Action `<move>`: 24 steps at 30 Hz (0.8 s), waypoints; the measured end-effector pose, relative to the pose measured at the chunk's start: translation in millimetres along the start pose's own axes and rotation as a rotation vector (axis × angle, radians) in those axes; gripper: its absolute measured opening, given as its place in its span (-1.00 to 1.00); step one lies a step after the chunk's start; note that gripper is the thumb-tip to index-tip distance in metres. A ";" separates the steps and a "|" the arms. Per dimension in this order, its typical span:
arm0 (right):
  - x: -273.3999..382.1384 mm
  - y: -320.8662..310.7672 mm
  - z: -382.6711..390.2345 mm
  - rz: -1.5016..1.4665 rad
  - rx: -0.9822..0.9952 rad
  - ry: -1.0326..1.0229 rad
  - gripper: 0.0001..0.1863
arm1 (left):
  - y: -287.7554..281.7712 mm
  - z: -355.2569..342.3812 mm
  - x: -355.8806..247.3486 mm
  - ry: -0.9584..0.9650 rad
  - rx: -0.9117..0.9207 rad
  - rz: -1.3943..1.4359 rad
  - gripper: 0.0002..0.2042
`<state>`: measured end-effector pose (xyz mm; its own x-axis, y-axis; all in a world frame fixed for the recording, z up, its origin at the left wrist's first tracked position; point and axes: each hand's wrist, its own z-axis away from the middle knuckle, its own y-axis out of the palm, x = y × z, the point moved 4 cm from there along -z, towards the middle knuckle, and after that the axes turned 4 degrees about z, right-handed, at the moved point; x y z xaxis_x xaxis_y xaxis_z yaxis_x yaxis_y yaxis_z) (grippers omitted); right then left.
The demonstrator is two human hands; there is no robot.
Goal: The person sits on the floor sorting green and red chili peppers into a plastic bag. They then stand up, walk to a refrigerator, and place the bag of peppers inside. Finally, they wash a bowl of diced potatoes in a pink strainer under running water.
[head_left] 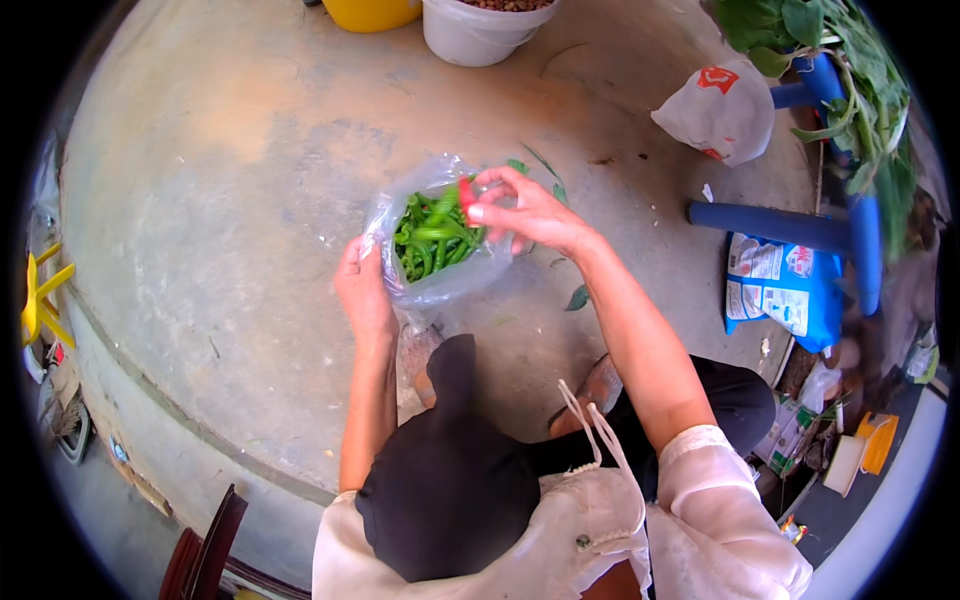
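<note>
A clear plastic bag (pixel 450 288) full of green chili peppers (pixel 430 258) is in front of me, its mouth spread wide. With my left hand (pixel 362 288) I grip the bag's left edge, fingers closed on the plastic. My right hand (pixel 527 212) is over the right side of the opening, and its fingertips pinch a red chili pepper (pixel 466 196). Just beside those fingertips, some green peppers are smeared by motion; whether they are held too I cannot tell. The bottom of the bag is hidden under its contents.
Concrete floor (pixel 250 230) surrounds the bag, with a few loose leaves (pixel 578 297). Beyond stand a white bucket (pixel 475 40) and a yellow container (pixel 370 12). To the right are a white plastic bag (pixel 722 115), a blue stool (pixel 770 225) bearing leafy greens (pixel 800 30), and a blue package (pixel 785 290).
</note>
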<state>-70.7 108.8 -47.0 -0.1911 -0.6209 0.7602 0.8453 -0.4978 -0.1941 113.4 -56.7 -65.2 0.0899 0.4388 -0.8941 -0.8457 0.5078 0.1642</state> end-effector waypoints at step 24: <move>103.9 -13.6 64.2 -0.068 -0.106 -0.416 -0.67 | 35.5 7.7 -135.4 0.439 0.136 -0.236 -0.86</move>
<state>-70.0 89.9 74.5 -0.0089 -0.2987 0.9543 0.7779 -0.6017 -0.1811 75.3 -92.4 64.9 0.0161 -0.0371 -0.9992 -0.7503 0.6601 -0.0366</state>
